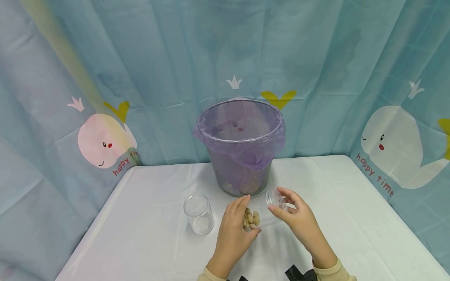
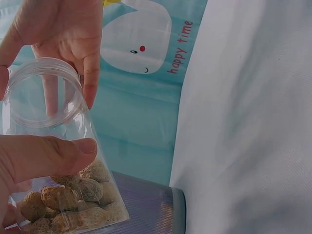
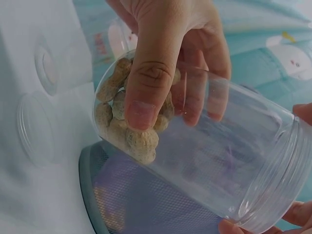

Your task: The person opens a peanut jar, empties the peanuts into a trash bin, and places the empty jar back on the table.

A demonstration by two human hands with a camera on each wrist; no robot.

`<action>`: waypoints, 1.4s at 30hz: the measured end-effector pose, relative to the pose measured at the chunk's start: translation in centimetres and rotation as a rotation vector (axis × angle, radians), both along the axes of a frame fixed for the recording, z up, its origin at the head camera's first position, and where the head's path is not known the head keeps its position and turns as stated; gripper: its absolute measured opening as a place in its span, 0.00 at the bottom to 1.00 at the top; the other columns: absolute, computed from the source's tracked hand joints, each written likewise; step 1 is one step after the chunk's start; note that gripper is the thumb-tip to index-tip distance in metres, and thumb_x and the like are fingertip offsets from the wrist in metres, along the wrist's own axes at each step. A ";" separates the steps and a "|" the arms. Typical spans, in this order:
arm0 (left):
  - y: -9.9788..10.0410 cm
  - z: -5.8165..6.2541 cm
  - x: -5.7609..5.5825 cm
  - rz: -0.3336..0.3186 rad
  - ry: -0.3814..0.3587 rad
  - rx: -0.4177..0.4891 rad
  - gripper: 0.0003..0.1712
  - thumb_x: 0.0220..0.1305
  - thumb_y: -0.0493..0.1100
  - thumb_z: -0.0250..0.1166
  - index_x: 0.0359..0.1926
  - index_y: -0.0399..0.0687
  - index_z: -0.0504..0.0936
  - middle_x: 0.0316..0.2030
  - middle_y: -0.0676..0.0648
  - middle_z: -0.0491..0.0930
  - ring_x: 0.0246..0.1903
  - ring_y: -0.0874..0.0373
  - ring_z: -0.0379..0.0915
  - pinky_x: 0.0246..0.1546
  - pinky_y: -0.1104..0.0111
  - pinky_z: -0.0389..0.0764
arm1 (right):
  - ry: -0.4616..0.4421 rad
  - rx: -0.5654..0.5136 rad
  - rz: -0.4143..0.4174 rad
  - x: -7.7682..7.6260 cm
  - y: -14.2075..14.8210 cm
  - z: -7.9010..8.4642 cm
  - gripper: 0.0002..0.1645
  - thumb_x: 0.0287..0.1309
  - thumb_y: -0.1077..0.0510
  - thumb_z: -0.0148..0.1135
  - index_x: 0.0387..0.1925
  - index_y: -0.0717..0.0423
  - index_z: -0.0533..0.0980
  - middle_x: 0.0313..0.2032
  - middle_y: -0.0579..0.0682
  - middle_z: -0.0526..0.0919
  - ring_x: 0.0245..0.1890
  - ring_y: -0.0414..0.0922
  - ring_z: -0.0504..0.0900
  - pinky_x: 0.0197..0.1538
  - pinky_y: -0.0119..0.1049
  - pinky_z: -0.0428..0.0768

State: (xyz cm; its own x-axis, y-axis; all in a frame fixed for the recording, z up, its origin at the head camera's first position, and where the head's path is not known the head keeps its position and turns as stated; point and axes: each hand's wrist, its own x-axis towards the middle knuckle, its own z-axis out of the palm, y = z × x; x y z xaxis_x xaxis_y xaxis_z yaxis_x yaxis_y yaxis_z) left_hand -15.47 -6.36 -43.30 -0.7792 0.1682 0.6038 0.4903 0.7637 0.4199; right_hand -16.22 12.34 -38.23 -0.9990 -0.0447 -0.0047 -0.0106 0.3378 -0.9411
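Note:
A clear jar (image 3: 219,146) lies tilted on its side above the white table, with several unshelled peanuts (image 1: 250,218) gathered at its base end. My left hand (image 1: 234,230) grips the jar near that base, its thumb across the wall over the peanuts (image 2: 73,195). At the other end, my right hand (image 1: 295,210) holds the ringed clear rim (image 1: 275,198) between thumb and fingers. Whether a clear lid sits on that rim, I cannot tell. To the left of my left hand stands a second clear jar (image 1: 198,214), upright on the table.
Just behind the hands is a mesh waste bin (image 1: 225,171) lined with a purple bag (image 1: 253,150). The white tabletop (image 1: 147,226) ends at a blue printed curtain (image 1: 168,78) on the back and both sides.

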 end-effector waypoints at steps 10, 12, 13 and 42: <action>0.1 0.0 -0.1 -0.002 0.002 0.004 0.53 0.33 0.41 0.86 0.66 0.44 0.73 0.60 0.45 0.77 0.59 0.50 0.74 0.60 0.58 0.80 | -0.005 0.034 0.005 -0.1 0.2 -0.1 0.42 0.62 0.44 0.66 0.71 0.53 0.62 0.67 0.56 0.67 0.63 0.53 0.69 0.60 0.48 0.79; 0.1 0.0 0.0 -0.002 -0.002 0.003 0.53 0.33 0.41 0.86 0.66 0.44 0.73 0.60 0.45 0.77 0.59 0.50 0.74 0.60 0.58 0.80 | -0.023 0.047 0.000 0.0 0.2 -0.1 0.42 0.61 0.42 0.66 0.71 0.52 0.63 0.66 0.56 0.69 0.63 0.53 0.69 0.61 0.50 0.78; 0.1 0.0 0.0 -0.002 -0.005 0.002 0.53 0.34 0.41 0.86 0.66 0.44 0.73 0.60 0.46 0.77 0.59 0.50 0.74 0.60 0.58 0.80 | -0.030 0.051 -0.001 0.0 0.2 -0.1 0.42 0.61 0.42 0.66 0.71 0.52 0.64 0.65 0.57 0.70 0.63 0.53 0.70 0.61 0.50 0.78; 0.1 -0.1 0.0 0.001 -0.015 -0.013 0.55 0.34 0.41 0.86 0.67 0.44 0.71 0.61 0.45 0.76 0.60 0.49 0.73 0.60 0.56 0.80 | -0.048 0.051 0.001 0.0 0.5 0.2 0.44 0.59 0.43 0.69 0.72 0.53 0.64 0.66 0.59 0.70 0.63 0.59 0.74 0.59 0.51 0.82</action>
